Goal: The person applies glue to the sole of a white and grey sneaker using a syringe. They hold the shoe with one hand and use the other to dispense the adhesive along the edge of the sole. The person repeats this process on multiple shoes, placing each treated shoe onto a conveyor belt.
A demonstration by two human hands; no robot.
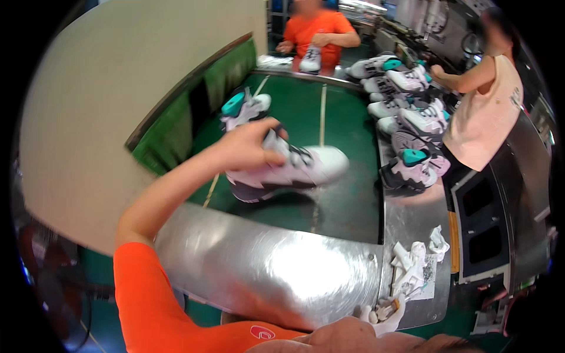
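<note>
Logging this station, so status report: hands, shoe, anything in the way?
Left hand gripping white shoe over green belt. Right hand low, grip unclear. Another shoe just beyond.

Green curtain beside pale panel; co-worker right.

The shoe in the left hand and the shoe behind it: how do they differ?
The held shoe is gripped by the left hand; no hand grips the rear shoe on the green surface. The held shoe looks larger, the rear shoe smaller. A teal piece tops the rear shoe; none shows on the held shoe. Both have white toes.
</note>
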